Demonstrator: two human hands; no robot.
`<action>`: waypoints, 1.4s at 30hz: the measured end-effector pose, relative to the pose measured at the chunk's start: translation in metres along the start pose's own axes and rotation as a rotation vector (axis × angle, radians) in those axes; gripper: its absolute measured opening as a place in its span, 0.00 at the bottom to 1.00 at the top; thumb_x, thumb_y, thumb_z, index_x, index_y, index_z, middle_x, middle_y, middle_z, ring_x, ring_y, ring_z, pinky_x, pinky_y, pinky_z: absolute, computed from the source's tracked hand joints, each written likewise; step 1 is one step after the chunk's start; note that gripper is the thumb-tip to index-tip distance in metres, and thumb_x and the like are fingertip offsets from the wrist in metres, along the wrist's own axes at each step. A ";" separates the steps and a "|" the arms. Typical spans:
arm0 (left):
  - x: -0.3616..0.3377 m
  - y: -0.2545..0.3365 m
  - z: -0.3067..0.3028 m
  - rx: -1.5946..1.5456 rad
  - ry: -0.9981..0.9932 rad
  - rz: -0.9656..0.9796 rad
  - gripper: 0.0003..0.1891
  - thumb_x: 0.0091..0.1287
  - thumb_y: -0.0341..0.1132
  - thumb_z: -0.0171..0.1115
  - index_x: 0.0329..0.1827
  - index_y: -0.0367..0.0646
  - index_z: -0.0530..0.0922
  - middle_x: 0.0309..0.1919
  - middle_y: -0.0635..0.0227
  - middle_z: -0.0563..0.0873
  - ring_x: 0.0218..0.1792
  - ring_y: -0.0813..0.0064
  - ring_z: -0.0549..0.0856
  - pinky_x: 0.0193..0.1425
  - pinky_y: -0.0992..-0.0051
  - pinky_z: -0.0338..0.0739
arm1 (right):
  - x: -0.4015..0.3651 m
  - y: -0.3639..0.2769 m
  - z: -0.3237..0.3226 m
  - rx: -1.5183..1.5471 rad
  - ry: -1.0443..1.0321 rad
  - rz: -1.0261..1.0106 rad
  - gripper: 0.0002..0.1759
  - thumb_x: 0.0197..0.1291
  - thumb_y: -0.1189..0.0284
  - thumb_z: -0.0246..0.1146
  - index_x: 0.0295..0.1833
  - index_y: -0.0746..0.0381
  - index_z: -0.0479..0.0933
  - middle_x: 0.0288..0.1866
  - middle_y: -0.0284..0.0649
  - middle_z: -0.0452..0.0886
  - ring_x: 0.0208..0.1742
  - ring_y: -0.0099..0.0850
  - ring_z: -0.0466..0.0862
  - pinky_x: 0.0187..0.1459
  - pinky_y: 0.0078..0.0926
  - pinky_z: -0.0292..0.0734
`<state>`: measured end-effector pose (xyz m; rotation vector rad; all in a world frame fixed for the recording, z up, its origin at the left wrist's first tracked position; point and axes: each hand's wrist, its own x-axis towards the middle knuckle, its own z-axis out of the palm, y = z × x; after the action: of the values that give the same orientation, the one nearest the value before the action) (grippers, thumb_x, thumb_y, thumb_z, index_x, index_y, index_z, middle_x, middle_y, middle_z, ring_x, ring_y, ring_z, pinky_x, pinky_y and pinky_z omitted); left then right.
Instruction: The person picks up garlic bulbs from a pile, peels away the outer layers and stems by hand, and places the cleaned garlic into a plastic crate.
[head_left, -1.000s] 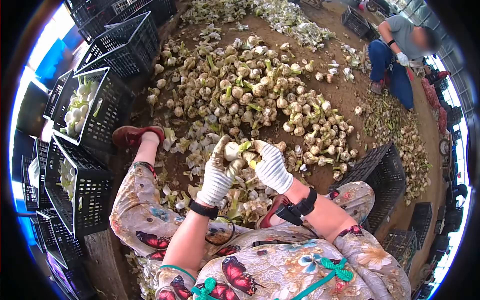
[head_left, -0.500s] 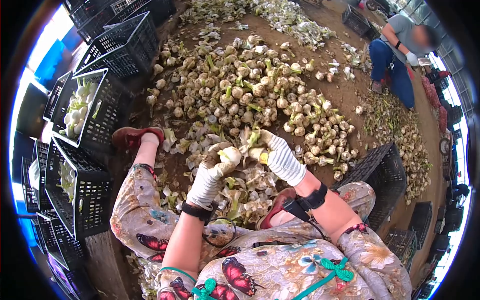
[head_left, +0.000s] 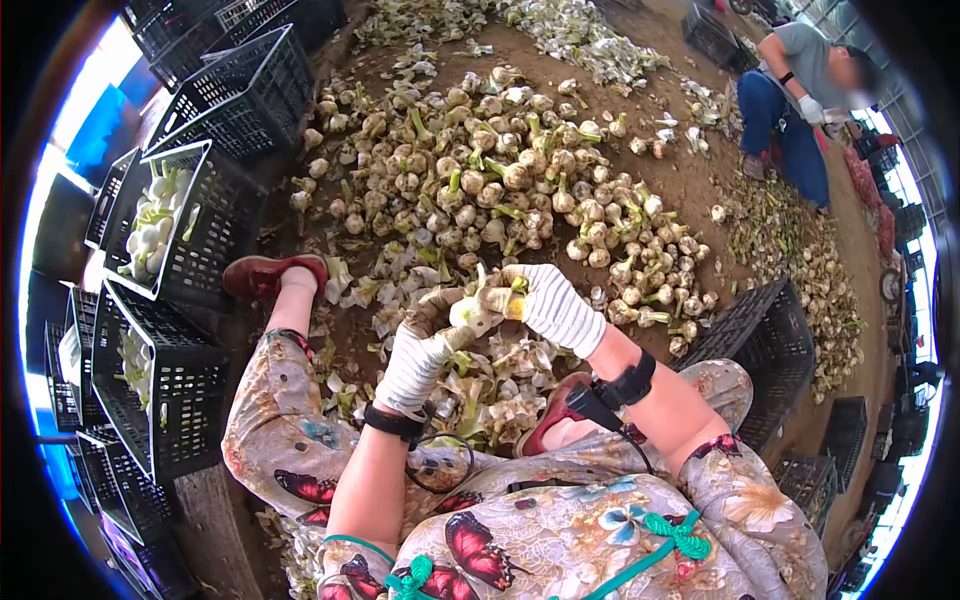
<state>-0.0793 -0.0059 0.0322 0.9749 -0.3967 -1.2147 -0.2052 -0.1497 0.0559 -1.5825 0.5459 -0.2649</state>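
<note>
My left hand (head_left: 425, 345), in a dirt-stained white glove, is closed round a garlic bulb (head_left: 472, 314) from its left side. On the bulb's other side, the gloved fingers of my right hand (head_left: 550, 305) pinch its top, where loose papery skin and a stub of stem show. A small yellow band or piece (head_left: 515, 308) shows at my right fingertips. Both hands are in front of me, above a litter of peeled garlic skins (head_left: 500, 385) between my feet. Just beyond them spreads a large heap of untrimmed garlic bulbs (head_left: 470, 180) on the dirt floor.
At left, a black crate (head_left: 205, 225) holds cleaned white garlic, with another crate (head_left: 185, 400) nearer me. A black crate (head_left: 755, 345) stands by my right knee. A person (head_left: 790, 110) in a grey shirt and white gloves crouches at the far right, near more garlic (head_left: 825, 330).
My right hand has come in against the bulb, and the skin it held apart is now beside the bulb. The bulb has turned in my left hand. The other person's arms have shifted.
</note>
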 end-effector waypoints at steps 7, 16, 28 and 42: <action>0.000 0.003 -0.003 -0.058 0.023 -0.017 0.23 0.55 0.29 0.66 0.55 0.35 0.72 0.44 0.62 0.82 0.39 0.73 0.83 0.41 0.73 0.81 | -0.006 -0.007 0.007 -0.273 0.083 -0.052 0.15 0.52 0.69 0.69 0.40 0.67 0.77 0.26 0.37 0.81 0.28 0.17 0.73 0.31 0.24 0.73; -0.003 0.006 -0.001 -0.054 -0.058 -0.088 0.28 0.56 0.33 0.65 0.60 0.35 0.69 0.50 0.60 0.80 0.45 0.72 0.81 0.46 0.72 0.79 | -0.009 0.015 0.005 -0.040 0.149 -0.019 0.07 0.58 0.75 0.61 0.41 0.66 0.77 0.32 0.32 0.81 0.33 0.18 0.76 0.37 0.19 0.73; 0.008 -0.008 -0.012 -0.154 0.043 0.104 0.26 0.60 0.39 0.64 0.59 0.36 0.70 0.51 0.61 0.78 0.50 0.73 0.79 0.54 0.71 0.76 | -0.009 0.021 0.024 0.427 0.038 0.004 0.11 0.59 0.80 0.57 0.47 0.67 0.76 0.35 0.31 0.81 0.34 0.17 0.76 0.38 0.16 0.72; 0.003 -0.013 -0.012 0.267 0.077 0.260 0.10 0.66 0.32 0.57 0.48 0.40 0.77 0.47 0.67 0.80 0.49 0.75 0.76 0.58 0.73 0.69 | 0.006 0.050 0.029 0.025 0.146 0.034 0.15 0.56 0.65 0.64 0.33 0.68 0.76 0.20 0.39 0.78 0.22 0.24 0.70 0.25 0.27 0.69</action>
<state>-0.0772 -0.0038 0.0144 1.1554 -0.6162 -0.9003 -0.1952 -0.1278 0.0031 -1.5358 0.6792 -0.3623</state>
